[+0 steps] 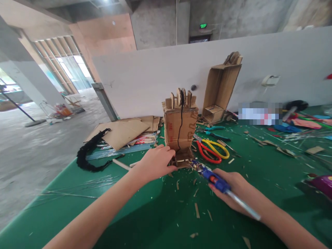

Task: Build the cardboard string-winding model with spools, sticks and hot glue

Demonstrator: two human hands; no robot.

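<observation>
Soft daylight, wide-angle stretch, slight blur

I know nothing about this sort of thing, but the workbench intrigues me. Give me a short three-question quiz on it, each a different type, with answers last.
1. True or false: the right hand holds a blue glue gun.
2. What colour is the cord running down the front of the nearer cardboard box? A) white B) black C) red
3. Fill in: the left hand is at that box's ____ end.

Key: 1 true; 2 B; 3 lower
</observation>
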